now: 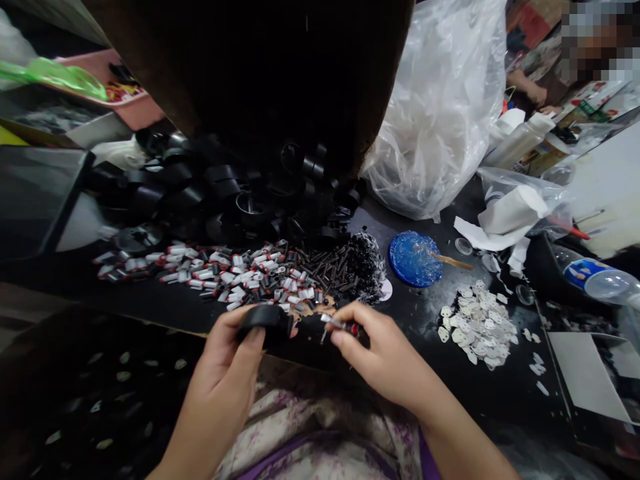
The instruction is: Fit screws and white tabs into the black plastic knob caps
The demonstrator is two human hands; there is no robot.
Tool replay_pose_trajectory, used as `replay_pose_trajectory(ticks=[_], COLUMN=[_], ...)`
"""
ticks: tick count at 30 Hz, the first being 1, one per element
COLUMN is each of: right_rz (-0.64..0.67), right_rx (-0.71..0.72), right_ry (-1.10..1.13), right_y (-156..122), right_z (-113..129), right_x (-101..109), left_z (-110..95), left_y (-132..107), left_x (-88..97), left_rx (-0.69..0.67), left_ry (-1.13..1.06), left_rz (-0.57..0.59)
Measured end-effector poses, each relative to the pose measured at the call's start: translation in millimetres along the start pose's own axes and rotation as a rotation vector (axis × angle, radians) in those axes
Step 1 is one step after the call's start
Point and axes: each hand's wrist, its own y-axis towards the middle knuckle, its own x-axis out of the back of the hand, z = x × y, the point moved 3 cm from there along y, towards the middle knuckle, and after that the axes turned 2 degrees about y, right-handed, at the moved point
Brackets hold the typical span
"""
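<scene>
My left hand [231,363] is closed around a round black plastic housing [266,320], tilted near the table's front edge. Just to its right, my right hand [367,340] pinches a small white, red and black cylindrical part [341,325] between thumb and fingers. The two pieces are apart. Behind my hands lies a spread of similar white-and-red parts [240,273]. Dark metal springs [323,267] lie beside them, then a heap of tiny black pieces [365,267]. More black housings [215,193] are piled farther back.
A blue lid of grease [407,267] with a wooden stick [453,261] is right of centre. Nearby sits a pile of flat white pieces [480,327]. A large dark box [250,80] and plastic bag [435,113] stand behind. Another person's hand [536,93] shows at upper right.
</scene>
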Motion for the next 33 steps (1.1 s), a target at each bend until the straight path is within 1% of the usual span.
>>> replay_pose_trajectory(ticks=[1,2,3,4,6,8,11,13,15,17,18,19,21,23,25,27,29,31,33], right_rz=[-0.110,-0.175,-0.196,-0.191,-0.176,-0.168,-0.158,-0.159,-0.191,-0.258,-0.299,-0.336,-0.381,-0.387,-0.377,-0.372,-0.379,-0.398,-0.426], right_rx=[0.028,0.049,0.067,0.084,0.123,0.149,0.162,0.167,0.197,0.262,0.298,0.328,0.363,0.364,0.356,0.347,0.346,0.367,0.404], right_ry=[-0.246,-0.470,-0.648,-0.776,-0.920,-0.974,-0.969,-0.945,-0.812,-0.594,-0.493,-0.421,-0.374,-0.370,-0.378,-0.376,-0.318,-0.265,-0.291], right_y=[8,15,23,29,39,45,47,43,34,23,18,14,8,5,4,2,0,-3,-5], right_z=[1,1,1,1,1,2,4,5,6,7,7,7,5,3,3,5,7,9,11], right_x=[0,-1,-4,-7,-13,-16,-18,-17,-17,-16,-16,-16,-17,-17,-16,-15,-12,-11,-11], left_z=[5,9,12,14,15,16,15,14,13,13,12,12,11,11,12,13,14,13,12], left_y=[1,1,1,0,-1,-2,-2,-1,-2,-3,-4,-5,-6,-7,-8,-8,-8,-9,-12], left_x=[-3.9,-8.0,-11.3,-13.2,-13.5,-12.1,-11.6,-13.9,-19.5,-27.4,-31.0,-33.9,-36.1,-35.0,-32.7,-30.8,-29.5,-30.2,-33.0], left_rx=[0.078,0.125,0.156,0.191,0.252,0.289,0.294,0.302,0.374,0.464,0.486,0.482,0.409,0.322,0.275,0.268,0.286,0.321,0.346], left_ry=[-0.070,-0.123,-0.158,-0.184,-0.217,-0.231,-0.252,-0.303,-0.381,-0.447,-0.466,-0.475,-0.463,-0.425,-0.383,-0.355,-0.337,-0.315,-0.290], left_rz=[-0.007,0.016,0.039,0.048,0.034,0.017,0.024,0.035,0.073,0.139,0.166,0.178,0.148,0.099,0.083,0.099,0.101,0.104,0.136])
